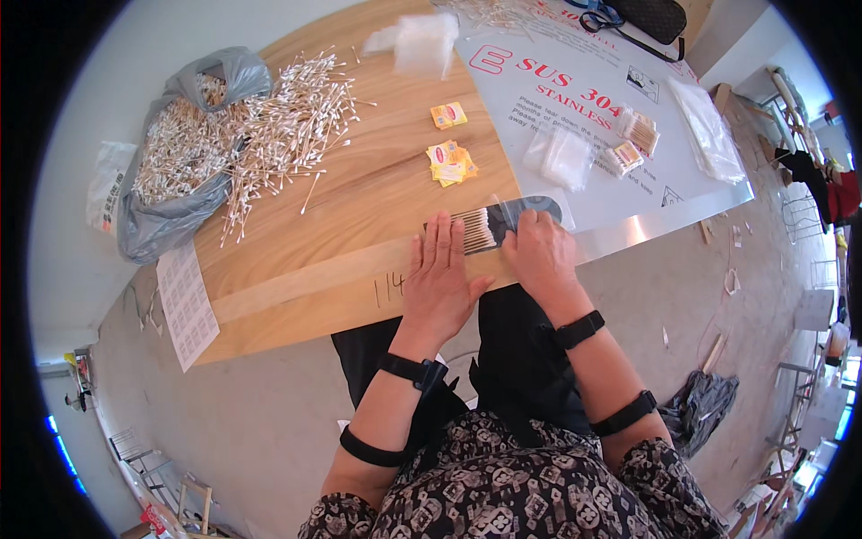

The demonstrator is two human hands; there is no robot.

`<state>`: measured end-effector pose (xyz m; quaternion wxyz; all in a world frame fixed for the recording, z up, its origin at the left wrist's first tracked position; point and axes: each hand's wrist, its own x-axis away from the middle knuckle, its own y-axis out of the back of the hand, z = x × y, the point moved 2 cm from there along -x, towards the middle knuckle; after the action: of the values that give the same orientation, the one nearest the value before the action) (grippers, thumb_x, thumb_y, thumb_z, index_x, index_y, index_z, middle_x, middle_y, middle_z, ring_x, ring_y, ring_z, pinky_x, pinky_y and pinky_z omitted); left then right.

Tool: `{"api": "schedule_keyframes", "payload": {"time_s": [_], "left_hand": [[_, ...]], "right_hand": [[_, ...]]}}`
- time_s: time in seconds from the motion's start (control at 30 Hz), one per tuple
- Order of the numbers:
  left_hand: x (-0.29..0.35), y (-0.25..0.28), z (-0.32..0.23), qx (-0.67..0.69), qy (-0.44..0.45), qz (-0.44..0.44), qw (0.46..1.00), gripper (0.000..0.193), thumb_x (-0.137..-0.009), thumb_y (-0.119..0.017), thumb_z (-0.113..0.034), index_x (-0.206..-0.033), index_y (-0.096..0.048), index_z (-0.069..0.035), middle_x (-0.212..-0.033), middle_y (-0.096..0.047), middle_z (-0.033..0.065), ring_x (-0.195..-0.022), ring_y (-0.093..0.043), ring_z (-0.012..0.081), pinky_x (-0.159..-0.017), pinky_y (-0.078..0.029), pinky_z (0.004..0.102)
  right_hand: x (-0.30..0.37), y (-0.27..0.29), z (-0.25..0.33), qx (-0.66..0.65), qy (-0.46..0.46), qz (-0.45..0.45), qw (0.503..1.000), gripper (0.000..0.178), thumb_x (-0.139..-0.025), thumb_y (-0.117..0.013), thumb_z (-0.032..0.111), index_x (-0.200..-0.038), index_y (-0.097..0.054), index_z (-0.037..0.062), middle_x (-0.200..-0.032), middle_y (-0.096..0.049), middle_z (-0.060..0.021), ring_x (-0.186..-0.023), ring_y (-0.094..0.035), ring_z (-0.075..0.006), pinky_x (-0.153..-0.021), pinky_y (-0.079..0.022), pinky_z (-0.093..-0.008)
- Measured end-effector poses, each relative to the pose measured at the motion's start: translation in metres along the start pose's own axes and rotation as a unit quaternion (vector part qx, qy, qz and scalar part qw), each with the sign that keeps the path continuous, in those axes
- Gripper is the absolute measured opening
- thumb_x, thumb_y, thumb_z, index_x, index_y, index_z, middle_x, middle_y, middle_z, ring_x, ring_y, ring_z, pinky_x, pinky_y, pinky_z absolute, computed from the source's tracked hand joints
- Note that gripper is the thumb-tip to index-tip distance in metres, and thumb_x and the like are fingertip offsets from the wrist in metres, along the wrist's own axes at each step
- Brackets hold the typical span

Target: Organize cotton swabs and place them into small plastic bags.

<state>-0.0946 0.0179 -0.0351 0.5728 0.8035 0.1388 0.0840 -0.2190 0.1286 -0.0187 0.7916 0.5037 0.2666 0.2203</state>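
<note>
A row of cotton swabs (476, 230) lies side by side on a dark flat piece (544, 205) at the table's near edge. My left hand (442, 278) rests flat at the row's left end, fingers stretched out and thumb apart. At the row's right, my right hand (544, 256) is closed, its curled fingers pinching the edge of a clear plastic bag (508, 214); the fingertips are partly hidden. Beyond my hands, several yellow printed cards (451, 164) lie loosely stacked, with a smaller yellow stack (447, 114) farther back.
A grey plastic bag (162, 225) brimming with swabs stands at left, beside a loose swab heap (301, 112). Clear bags (567, 158) and filled swab packs (638, 130) lie on the metal sheet (620, 216) at right. A printed paper sheet (187, 301) overhangs the left edge.
</note>
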Motion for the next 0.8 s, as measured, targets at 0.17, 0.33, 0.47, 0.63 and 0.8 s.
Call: {"api": "schedule_keyframes", "payload": {"time_s": [0.17, 0.33, 0.47, 0.63, 0.8], "left_hand": [[-0.005, -0.006, -0.008, -0.014, -0.014, -0.008, 1.0, 0.086, -0.09, -0.058, -0.048, -0.151, -0.021, 0.002, -0.159, -0.017, 0.019, -0.149, -0.014, 0.0318, -0.12, -0.012, 0.046], [-0.008, -0.008, -0.013, -0.002, -0.029, -0.016, 0.999, 0.087, -0.09, -0.058, -0.049, -0.151, -0.021, 0.002, -0.159, -0.017, 0.0195, -0.148, -0.016, 0.0323, -0.12, -0.012, 0.0462], [-0.01, -0.007, -0.015, -0.001, -0.024, -0.008, 1.0, 0.088, -0.09, -0.058, -0.049, -0.151, -0.021, 0.001, -0.159, -0.018, 0.0197, -0.148, -0.017, 0.0324, -0.12, -0.012, 0.0465], [-0.01, -0.006, -0.016, -0.007, -0.02, 0.001, 1.0, 0.087, -0.089, -0.059, -0.048, -0.151, -0.021, 0.001, -0.159, -0.018, 0.0194, -0.148, -0.017, 0.032, -0.12, -0.012, 0.0467], [-0.005, 0.002, -0.022, -0.005, -0.025, 0.005, 1.0, 0.088, -0.085, -0.066, -0.044, -0.149, -0.026, 0.003, -0.157, -0.022, 0.0208, -0.147, -0.02, 0.0326, -0.119, -0.015, 0.0482]], "right_hand": [[-0.009, -0.008, -0.003, 0.035, 0.027, 0.003, 0.999, 0.014, -0.076, -0.064, 0.014, -0.075, -0.058, 0.0013, -0.072, -0.064, -0.0166, -0.066, -0.066, -0.036, -0.062, -0.055, -0.0432], [-0.02, -0.004, -0.009, -0.022, -0.001, 0.036, 0.999, 0.014, -0.077, -0.061, 0.014, -0.073, -0.06, 0.0013, -0.069, -0.065, -0.0193, -0.068, -0.067, -0.0367, -0.063, -0.053, -0.0449], [-0.02, -0.004, -0.017, -0.093, -0.038, 0.052, 0.994, 0.014, -0.076, -0.06, 0.015, -0.073, -0.061, 0.0007, -0.067, -0.065, -0.0195, -0.069, -0.066, -0.0374, -0.065, -0.052, -0.0468], [-0.019, -0.005, -0.018, -0.105, -0.04, 0.044, 0.993, 0.014, -0.075, -0.06, 0.015, -0.073, -0.06, 0.0013, -0.067, -0.064, -0.019, -0.068, -0.065, -0.0383, -0.065, -0.051, -0.0478], [-0.018, -0.008, -0.026, -0.164, -0.053, 0.034, 0.984, 0.013, -0.075, -0.061, 0.014, -0.072, -0.059, 0.0019, -0.066, -0.064, -0.018, -0.066, -0.064, -0.0386, -0.063, -0.051, -0.0471]]}}
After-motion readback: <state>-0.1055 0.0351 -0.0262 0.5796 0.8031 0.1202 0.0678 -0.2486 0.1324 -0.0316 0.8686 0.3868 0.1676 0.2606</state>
